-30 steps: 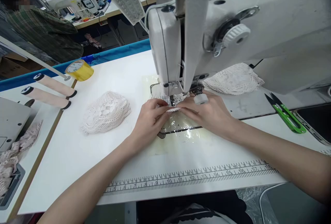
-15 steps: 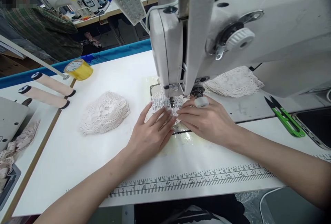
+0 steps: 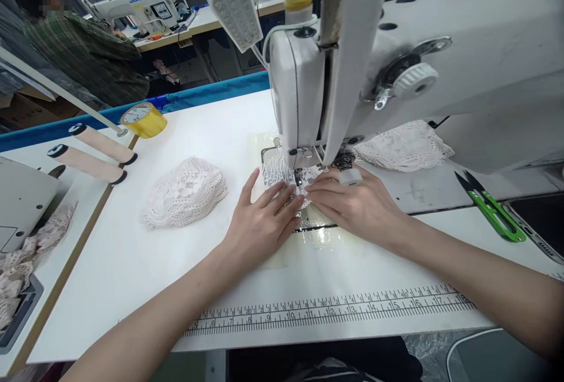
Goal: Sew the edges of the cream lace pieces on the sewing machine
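A small piece of white lace [image 3: 275, 168] lies under the presser foot [image 3: 298, 177] of the sewing machine [image 3: 304, 88]. My left hand [image 3: 259, 220] rests on the lace's near left side, fingers spread and flat, thumb side toward the foot. From the right, my right hand [image 3: 356, 205] lays its stretched fingers on the lace close beside the foot. Part of that hand is hidden behind the machine's round white knob [image 3: 350, 177]. One lace pile [image 3: 187, 193] sits on the table left of my hands. Another lace stack [image 3: 403, 146] lies behind the needle area, under the machine arm.
Green thread snips [image 3: 496, 211] and a dark phone [image 3: 540, 217] lie at right. Yellow tape [image 3: 145, 120] and two thread cones [image 3: 88, 163] are at left. A printed ruler [image 3: 330, 308] runs along the front edge. A person [image 3: 83, 56] works beyond the blue edging.
The whole view has shifted slightly right and down. The lace sits a little farther back under the presser foot, and both hands stay on it.
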Action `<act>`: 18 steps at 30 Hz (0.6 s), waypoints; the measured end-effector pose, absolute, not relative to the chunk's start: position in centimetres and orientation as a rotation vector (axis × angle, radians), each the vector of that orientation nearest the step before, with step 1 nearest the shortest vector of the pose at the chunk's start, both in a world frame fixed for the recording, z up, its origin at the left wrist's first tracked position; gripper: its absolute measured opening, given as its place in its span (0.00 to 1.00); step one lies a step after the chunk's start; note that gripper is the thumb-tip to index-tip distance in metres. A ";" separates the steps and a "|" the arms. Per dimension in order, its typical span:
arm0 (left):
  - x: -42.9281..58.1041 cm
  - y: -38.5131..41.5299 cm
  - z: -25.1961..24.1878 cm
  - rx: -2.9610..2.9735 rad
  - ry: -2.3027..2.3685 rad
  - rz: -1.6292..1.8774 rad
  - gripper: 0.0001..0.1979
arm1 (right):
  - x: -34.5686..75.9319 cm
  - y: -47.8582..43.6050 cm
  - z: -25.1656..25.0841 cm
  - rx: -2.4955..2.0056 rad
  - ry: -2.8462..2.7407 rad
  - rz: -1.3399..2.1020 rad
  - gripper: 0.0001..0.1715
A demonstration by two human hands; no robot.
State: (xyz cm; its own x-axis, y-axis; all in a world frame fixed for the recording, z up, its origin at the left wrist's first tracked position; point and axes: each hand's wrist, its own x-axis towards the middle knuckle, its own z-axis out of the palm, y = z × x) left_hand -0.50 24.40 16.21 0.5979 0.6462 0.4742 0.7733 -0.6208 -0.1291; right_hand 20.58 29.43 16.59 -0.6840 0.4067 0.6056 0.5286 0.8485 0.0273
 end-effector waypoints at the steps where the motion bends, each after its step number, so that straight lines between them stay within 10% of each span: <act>1: -0.5 24.5 16.2 -2.500 -1.157 -0.561 0.14 | 20.6 29.6 16.6 -0.693 -2.420 -0.264 0.13; 18: -0.4 24.0 16.4 -2.478 -1.158 -0.556 0.14 | 20.6 29.4 16.1 -0.702 -2.448 -0.437 0.13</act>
